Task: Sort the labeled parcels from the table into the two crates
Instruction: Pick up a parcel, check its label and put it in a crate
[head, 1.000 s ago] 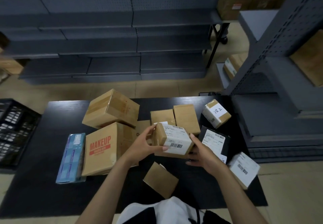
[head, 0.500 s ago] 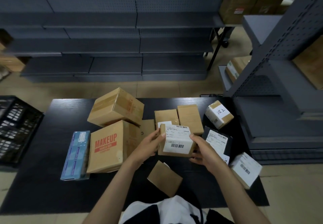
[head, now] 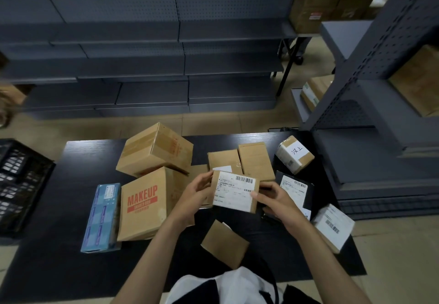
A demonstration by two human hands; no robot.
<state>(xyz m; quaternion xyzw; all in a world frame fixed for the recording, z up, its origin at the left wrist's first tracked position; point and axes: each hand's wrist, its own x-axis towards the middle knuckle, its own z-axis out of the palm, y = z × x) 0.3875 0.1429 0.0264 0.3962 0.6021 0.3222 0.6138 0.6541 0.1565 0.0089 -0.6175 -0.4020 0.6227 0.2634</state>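
Fingers [head: 204, 180] of the left hand [head: 193, 197] and right hand [head: 278, 203] grip the side edges of a small brown parcel [head: 234, 191], white barcode label up, above the middle of the worktop [head: 59, 244]. A MAKEUP box [head: 142, 201] lies just left, a black parcel [head: 294, 187] just right, a black crate [head: 19, 185] far left.
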